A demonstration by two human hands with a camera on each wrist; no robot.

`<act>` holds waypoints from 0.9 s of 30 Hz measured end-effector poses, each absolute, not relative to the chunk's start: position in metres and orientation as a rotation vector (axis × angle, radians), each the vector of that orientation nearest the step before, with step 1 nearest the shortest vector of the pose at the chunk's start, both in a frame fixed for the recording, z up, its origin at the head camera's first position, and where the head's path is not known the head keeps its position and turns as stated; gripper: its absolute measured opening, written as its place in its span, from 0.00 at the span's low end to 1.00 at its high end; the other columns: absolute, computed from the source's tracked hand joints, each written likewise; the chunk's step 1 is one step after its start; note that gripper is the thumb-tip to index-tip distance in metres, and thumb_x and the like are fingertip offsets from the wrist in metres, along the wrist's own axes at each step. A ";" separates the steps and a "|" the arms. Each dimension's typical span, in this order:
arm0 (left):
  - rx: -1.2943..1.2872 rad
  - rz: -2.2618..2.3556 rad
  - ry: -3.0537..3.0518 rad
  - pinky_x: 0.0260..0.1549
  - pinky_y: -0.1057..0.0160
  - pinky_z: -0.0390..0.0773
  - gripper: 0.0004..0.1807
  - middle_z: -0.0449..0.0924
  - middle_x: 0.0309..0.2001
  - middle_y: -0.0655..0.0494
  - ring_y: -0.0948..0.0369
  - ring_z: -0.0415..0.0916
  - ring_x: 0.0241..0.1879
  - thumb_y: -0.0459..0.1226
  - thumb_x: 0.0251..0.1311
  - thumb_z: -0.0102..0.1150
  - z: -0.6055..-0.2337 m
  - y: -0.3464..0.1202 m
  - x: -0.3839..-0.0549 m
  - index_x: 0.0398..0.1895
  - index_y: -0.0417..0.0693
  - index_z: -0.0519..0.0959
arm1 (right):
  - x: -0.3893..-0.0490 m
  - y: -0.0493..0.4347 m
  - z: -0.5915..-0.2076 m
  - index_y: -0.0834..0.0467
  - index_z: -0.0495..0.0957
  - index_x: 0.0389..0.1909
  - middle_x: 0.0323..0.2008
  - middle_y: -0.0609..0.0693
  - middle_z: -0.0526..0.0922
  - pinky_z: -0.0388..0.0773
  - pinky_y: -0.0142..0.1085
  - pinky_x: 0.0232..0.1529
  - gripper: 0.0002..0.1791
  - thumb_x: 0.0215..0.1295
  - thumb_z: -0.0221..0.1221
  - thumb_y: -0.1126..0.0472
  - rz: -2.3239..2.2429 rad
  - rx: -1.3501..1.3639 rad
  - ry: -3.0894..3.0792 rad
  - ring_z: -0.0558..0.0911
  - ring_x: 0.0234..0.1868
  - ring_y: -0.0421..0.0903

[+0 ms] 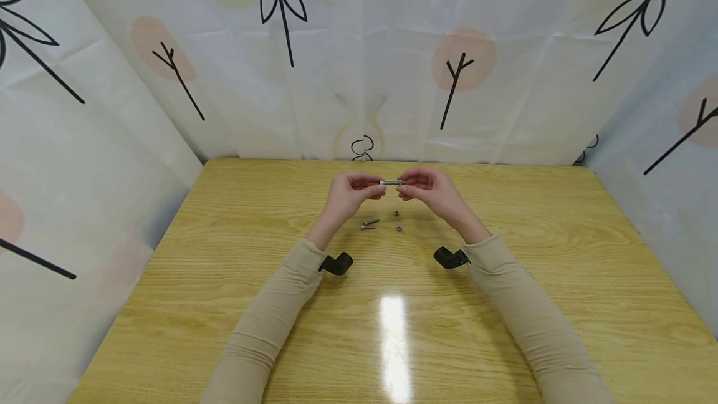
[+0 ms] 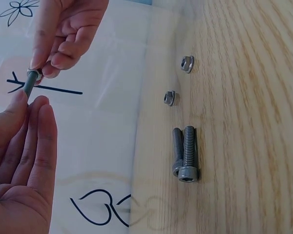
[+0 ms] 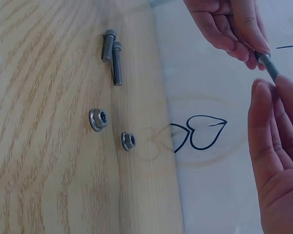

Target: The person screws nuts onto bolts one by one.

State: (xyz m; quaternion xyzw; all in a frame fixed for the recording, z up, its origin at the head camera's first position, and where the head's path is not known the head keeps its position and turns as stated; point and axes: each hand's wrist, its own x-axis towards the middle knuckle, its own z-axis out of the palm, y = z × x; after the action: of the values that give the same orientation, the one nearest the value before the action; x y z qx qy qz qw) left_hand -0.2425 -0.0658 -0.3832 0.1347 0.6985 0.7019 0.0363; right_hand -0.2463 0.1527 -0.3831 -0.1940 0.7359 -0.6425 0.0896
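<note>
Above the table, near its far edge, my left hand (image 1: 352, 192) pinches a metal socket-head bolt (image 1: 391, 182) by its head end, between thumb and fingertips. The bolt lies roughly level and points right. My right hand (image 1: 429, 191) pinches a flange nut (image 2: 35, 74) at the bolt's other end, thumb and fingers around it. Fingers hide part of the nut and of the bolt head. On the table below lie two more bolts (image 2: 188, 156), side by side, and two loose flange nuts, one nut (image 3: 98, 120) nearer me and the other nut (image 3: 128, 141) farther off.
The wooden table (image 1: 392, 304) runs back to a patterned white cloth (image 1: 364, 80), which also hangs at both sides. A black wrist device sits at each cuff, the left device (image 1: 336, 264) and the right device (image 1: 450, 258) just over the tabletop.
</note>
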 end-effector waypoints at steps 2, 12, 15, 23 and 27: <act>0.422 2.164 2.144 0.42 0.52 0.84 0.12 0.84 0.36 0.42 0.47 0.83 0.37 0.30 0.56 0.66 -0.387 -0.065 -0.245 0.42 0.30 0.83 | -0.247 0.151 -0.384 0.71 0.76 0.47 0.40 0.71 0.79 0.82 0.52 0.44 0.16 0.68 0.59 0.61 -1.876 -0.581 2.224 0.82 0.37 0.56; 0.451 2.197 2.168 0.38 0.57 0.86 0.10 0.85 0.33 0.43 0.53 0.84 0.33 0.30 0.54 0.68 -0.395 -0.066 -0.249 0.39 0.32 0.84 | -0.247 0.150 -0.384 0.68 0.73 0.56 0.45 0.62 0.80 0.77 0.55 0.52 0.20 0.65 0.61 0.65 -1.926 -0.592 2.184 0.82 0.44 0.55; 0.460 2.191 2.170 0.38 0.55 0.85 0.10 0.85 0.34 0.44 0.54 0.84 0.33 0.30 0.55 0.68 -0.395 -0.065 -0.248 0.39 0.34 0.84 | -0.248 0.151 -0.386 0.71 0.73 0.54 0.45 0.65 0.80 0.79 0.51 0.51 0.19 0.65 0.61 0.68 -1.952 -0.598 2.166 0.83 0.42 0.50; 0.432 2.172 2.189 0.39 0.55 0.85 0.11 0.85 0.35 0.45 0.55 0.84 0.34 0.32 0.55 0.68 -0.393 -0.065 -0.248 0.40 0.35 0.84 | -0.249 0.150 -0.387 0.68 0.77 0.51 0.41 0.68 0.80 0.78 0.58 0.47 0.17 0.68 0.58 0.60 -1.886 -0.590 2.230 0.83 0.37 0.53; 0.435 2.185 2.177 0.39 0.56 0.85 0.10 0.85 0.35 0.44 0.54 0.84 0.34 0.31 0.55 0.67 -0.394 -0.066 -0.248 0.40 0.34 0.84 | -0.248 0.150 -0.386 0.67 0.74 0.56 0.46 0.67 0.78 0.79 0.53 0.49 0.19 0.66 0.60 0.65 -1.941 -0.597 2.189 0.83 0.40 0.53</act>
State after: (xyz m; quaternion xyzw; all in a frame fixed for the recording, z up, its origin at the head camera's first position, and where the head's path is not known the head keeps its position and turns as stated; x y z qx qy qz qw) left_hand -0.2484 -0.0659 -0.3938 0.1397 0.6988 0.7014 0.0135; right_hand -0.2482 0.1501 -0.3859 -0.1993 0.7308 -0.6482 0.0779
